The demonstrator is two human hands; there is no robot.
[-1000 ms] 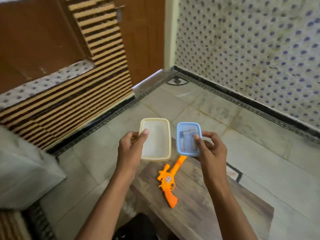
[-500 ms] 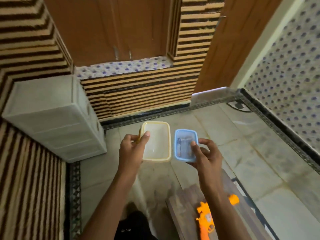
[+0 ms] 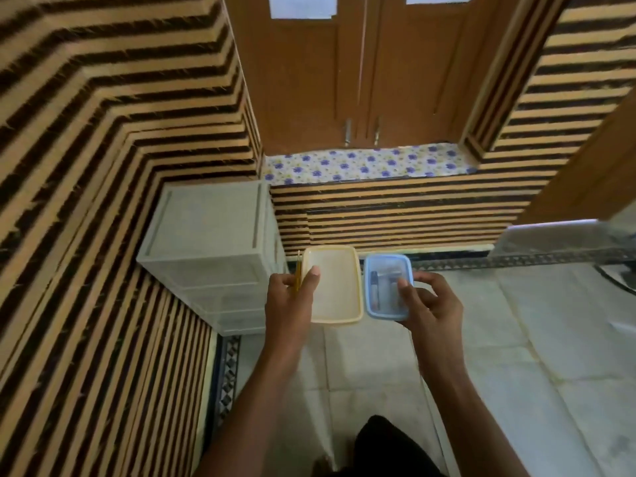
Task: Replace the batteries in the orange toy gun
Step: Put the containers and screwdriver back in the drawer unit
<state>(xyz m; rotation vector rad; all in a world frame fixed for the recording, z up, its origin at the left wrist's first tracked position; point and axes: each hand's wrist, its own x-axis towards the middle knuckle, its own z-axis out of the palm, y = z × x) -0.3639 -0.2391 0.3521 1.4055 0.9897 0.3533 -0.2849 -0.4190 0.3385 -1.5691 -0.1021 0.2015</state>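
My left hand [image 3: 290, 297] holds a cream-yellow rectangular box [image 3: 335, 287] by its left edge, together with a thin yellow stick-like tool [image 3: 298, 275] pinched against the palm. My right hand [image 3: 428, 304] grips a small blue box [image 3: 387, 287] from its right side; batteries [image 3: 375, 287] lie inside it. Both boxes are held side by side in the air above the floor. The orange toy gun and the wooden table are out of view.
A white plastic drawer unit [image 3: 213, 249] stands on the floor to the left, against striped walls. Brown wooden doors [image 3: 358, 74] rise above a flower-patterned ledge [image 3: 364, 165] ahead. Pale floor tiles [image 3: 516, 339] spread to the right. Dark clothing [image 3: 389, 445] shows at the bottom.
The view has swung left and up; the table and the orange toy gun have left the frame. Both hands keep the same hold on the two boxes.
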